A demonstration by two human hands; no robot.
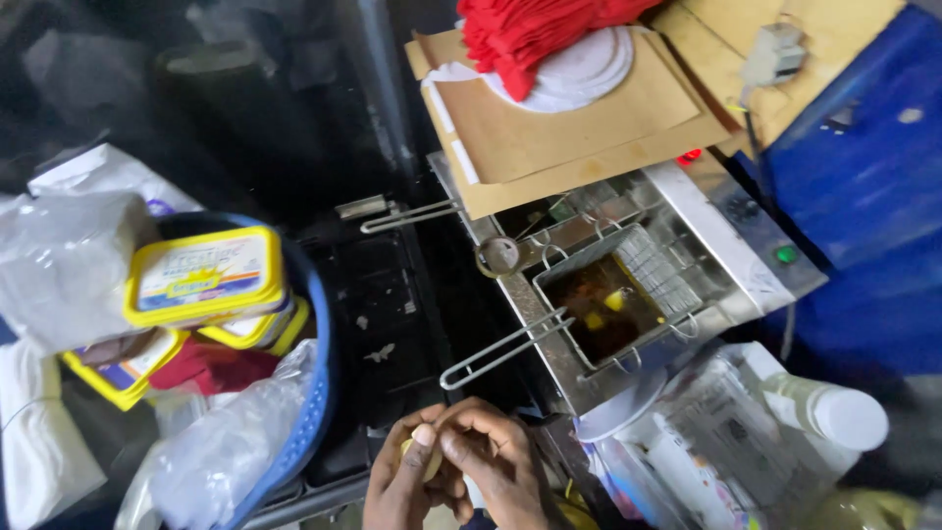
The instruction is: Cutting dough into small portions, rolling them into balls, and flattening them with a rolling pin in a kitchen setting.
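Two hands low in the frame, pressed together — left hand (404, 481) and right hand (496, 463) both curled around a small pale lump of dough (428, 459), fingers closed on it from either side, the lump mostly hidden between them. Just up and to the right, a steel fryer (721, 240) with a wire basket (628, 294) sitting in dark oil, a few yellow pieces afloat inside, long wire handle (500, 351) pointing toward the hands. Behind the fryer, brown paper sheets (559, 128) under white paper plates (589, 69) and red cloth (530, 34). At left, a blue basket (316, 393) holding yellow-lidded tubs (206, 275) and clear plastic bags (226, 442).
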